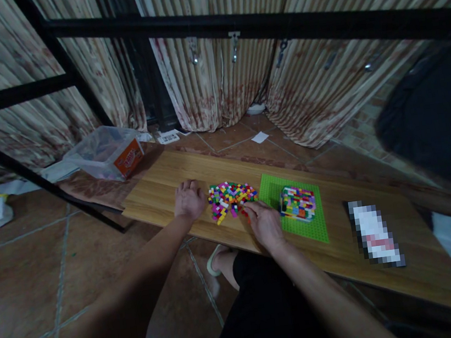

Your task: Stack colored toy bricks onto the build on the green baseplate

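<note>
A pile of small multicoloured bricks lies on a low wooden board. To its right is a green baseplate with a multicoloured brick structure built on it. My left hand rests on the board just left of the pile, knuckles up and fingers curled under. At the pile's near right edge my right hand has its fingers bent down onto the bricks; what they pinch is too small to make out.
A clear plastic box with an orange label stands on the floor at the back left. A blurred-out flat object lies on the board's right part. Black metal bars cross overhead, curtains hang behind, and a dark object looms at right.
</note>
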Motion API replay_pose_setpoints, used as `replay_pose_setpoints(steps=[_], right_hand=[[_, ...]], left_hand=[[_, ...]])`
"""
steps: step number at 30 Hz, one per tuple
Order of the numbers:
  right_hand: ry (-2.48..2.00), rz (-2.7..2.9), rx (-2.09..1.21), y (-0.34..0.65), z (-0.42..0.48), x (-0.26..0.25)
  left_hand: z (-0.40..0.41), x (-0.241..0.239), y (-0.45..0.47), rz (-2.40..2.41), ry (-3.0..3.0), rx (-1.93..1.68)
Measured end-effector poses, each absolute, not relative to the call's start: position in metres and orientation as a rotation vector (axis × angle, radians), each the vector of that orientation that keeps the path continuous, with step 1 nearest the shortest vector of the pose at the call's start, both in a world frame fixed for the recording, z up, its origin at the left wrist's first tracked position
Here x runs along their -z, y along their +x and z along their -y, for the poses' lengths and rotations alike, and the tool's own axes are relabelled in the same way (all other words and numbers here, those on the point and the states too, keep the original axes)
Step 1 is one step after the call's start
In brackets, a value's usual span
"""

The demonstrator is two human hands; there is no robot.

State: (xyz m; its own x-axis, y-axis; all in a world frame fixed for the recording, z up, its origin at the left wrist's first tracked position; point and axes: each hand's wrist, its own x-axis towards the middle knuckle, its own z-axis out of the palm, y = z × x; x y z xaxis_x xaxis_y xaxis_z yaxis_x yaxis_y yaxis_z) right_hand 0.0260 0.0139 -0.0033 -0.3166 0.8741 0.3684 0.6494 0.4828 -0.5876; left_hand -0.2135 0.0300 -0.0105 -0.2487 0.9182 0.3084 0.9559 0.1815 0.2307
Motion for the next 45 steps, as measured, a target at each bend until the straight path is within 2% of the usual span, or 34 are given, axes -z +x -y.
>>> replay_pose_setpoints(steps=[13, 22, 29, 33, 40, 45], right_hand=[[-1.11, 2.178, -0.428, 0.016, -0.028, 0.0], [-1.095, 2.521, -0.299, 0.008, -0.015, -0.01], [-1.062, 2.498, -0.33, 0.01, -0.019, -0.008], [-1.049, 2.326, -0.494, 0.009, -0.015, -0.019], [-1.126, 1.655, -1.088, 0.043, 0.009, -0.035], [-1.297, 1.313, -1.095, 0.105, 0.019, -0.028]], left_hand=[[-0.028, 0.008, -0.21, 2.361, -1.849, 0.611], [-0.026, 0.006, -0.208, 2.369, -1.851, 0.599], [-0.027, 0.007, -0.209, 2.355, -1.857, 0.617], [-0.028, 0.009, -0.211, 2.344, -1.865, 0.637], [-0.029, 0.01, -0.214, 2.32, -1.865, 0.612], [-0.03, 0.011, -0.216, 2.28, -1.858, 0.6]])
